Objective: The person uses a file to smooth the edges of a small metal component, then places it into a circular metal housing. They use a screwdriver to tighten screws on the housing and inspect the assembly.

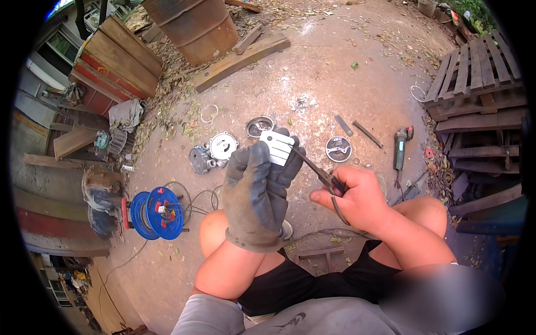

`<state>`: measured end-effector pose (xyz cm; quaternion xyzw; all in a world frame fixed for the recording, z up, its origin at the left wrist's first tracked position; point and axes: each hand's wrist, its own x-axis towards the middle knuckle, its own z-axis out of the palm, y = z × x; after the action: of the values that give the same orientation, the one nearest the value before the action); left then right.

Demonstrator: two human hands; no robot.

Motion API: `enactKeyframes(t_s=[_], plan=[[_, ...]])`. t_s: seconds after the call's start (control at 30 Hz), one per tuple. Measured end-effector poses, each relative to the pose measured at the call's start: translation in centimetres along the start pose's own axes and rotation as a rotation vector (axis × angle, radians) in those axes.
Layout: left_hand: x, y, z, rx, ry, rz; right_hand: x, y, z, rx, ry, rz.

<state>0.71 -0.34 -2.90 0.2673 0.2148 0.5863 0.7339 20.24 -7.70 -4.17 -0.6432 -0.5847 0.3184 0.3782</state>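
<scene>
My left hand [252, 195], in a grey-and-dark work glove, is closed around a pale, flat metal piece [275, 147] with parallel ribs and a dark hole near one corner. Bare, my right hand [357, 195] grips dark long-nosed pliers [317, 172] by the handles. Their tip reaches the right edge of the metal piece; whether the jaws bite on it is too small to tell. On the ground beyond lie a round metal cover [339, 149], an open round housing [260, 126] partly behind my glove, and a grey metal casting with a round flange [223, 146].
A blue cable reel [165, 213] stands at left, its cable trailing near my legs. To the right lie a green angle grinder [400, 149], a metal rod [368, 134] and a flat bar [343, 125]. Stacked pallets [474, 70], a rusty drum [195, 28] and a wooden beam [240, 62] stand around.
</scene>
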Motion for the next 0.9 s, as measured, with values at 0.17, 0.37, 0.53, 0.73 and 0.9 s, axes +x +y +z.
enactKeyframes(t_s=[0.17, 0.37, 0.53, 0.73, 0.9], plan=[[-0.02, -0.09, 0.38, 0.019, 0.003, 0.002, -0.05, 0.29, 0.02, -0.015, 0.018, -0.027], [0.14, 0.13, -0.09, 0.009, -0.022, 0.024, -0.07, 0.14, -0.19, -0.031, -0.005, -0.047], [0.17, 0.25, -0.1, 0.007, 0.015, 0.049, -0.45, 0.28, 0.32, -0.02, -0.039, -0.052], [-0.05, 0.34, 0.08, 0.02, 0.005, 0.016, -0.51, 0.44, 0.65, -0.011, -0.054, -0.006], [0.02, 0.31, 0.0, 0.026, 0.006, 0.025, -0.44, 0.24, 0.67, 0.003, -0.055, 0.002]])
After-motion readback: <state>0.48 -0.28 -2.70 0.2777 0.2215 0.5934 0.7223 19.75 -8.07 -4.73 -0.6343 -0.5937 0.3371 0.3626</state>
